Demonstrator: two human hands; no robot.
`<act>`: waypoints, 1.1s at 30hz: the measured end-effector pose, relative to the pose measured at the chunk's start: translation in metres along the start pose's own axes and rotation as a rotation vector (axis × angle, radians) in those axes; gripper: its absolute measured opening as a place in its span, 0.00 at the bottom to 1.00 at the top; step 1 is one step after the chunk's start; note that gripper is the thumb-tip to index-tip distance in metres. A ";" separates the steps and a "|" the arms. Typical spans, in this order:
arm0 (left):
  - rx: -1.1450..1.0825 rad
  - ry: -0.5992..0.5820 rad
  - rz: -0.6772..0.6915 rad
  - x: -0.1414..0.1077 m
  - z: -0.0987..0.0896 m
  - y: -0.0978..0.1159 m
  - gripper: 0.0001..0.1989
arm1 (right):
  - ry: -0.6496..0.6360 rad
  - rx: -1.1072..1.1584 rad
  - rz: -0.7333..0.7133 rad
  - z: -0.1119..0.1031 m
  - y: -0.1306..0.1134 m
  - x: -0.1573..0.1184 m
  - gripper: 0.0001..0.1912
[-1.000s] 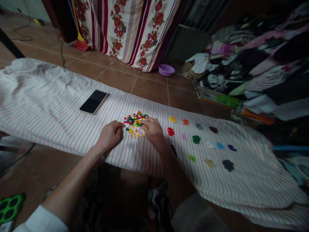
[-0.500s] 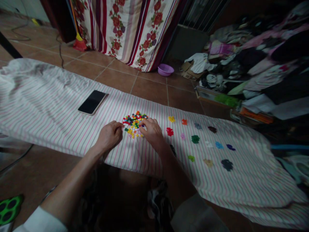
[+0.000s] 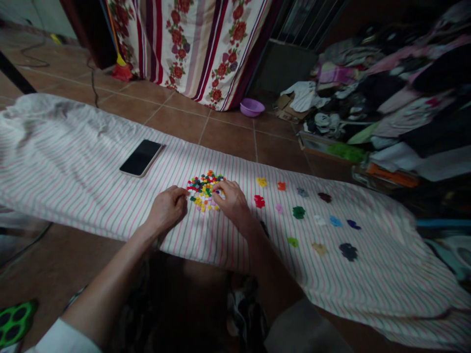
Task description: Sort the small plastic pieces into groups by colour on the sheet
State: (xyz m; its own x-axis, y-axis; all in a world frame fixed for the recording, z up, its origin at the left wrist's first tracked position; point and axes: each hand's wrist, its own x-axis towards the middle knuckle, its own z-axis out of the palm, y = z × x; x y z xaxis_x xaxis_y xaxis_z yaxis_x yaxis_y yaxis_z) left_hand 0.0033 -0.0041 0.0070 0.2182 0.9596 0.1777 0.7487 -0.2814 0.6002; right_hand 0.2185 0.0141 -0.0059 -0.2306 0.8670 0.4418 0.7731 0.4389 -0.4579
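Note:
A mixed pile of small coloured pieces (image 3: 201, 189) lies on the striped cloth between my hands. My left hand (image 3: 168, 210) rests at the pile's left edge, thumb and forefinger pinched; whatever is between them is too small to name. Over the pile's right side, my right hand (image 3: 232, 205) has its fingers curled together, their tips among the pieces, and any held piece cannot be made out. To the right sit several single-colour heaps, among them a yellow heap (image 3: 261, 182), a red heap (image 3: 259, 201), a green heap (image 3: 299, 212) and a dark grey heap (image 3: 348, 252). My right forearm partly covers a black heap (image 3: 264, 228).
The striped cloth (image 3: 91, 196) covers a long, low surface. A phone (image 3: 141, 158) lies on it, left of the pile. Beyond are a purple basin (image 3: 252, 107) on the tiled floor, a floral curtain (image 3: 198, 54) and heaped clothes (image 3: 390, 93) at right.
Both hands stay at the pile with almost no movement; the right fingers shift only slightly. The whole view has moved a little.

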 end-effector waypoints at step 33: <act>0.058 -0.019 -0.042 0.003 0.003 0.002 0.18 | -0.027 -0.268 0.573 -0.084 0.071 -0.037 0.15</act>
State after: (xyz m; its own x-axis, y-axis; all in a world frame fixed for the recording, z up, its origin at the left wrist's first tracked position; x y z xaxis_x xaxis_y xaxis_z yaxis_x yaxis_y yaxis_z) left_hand 0.0073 -0.0016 0.0070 0.1972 0.9705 0.1386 0.7926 -0.2410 0.5601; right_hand 0.3315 -0.0068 0.0102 0.2517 0.9540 0.1627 0.8987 -0.1681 -0.4051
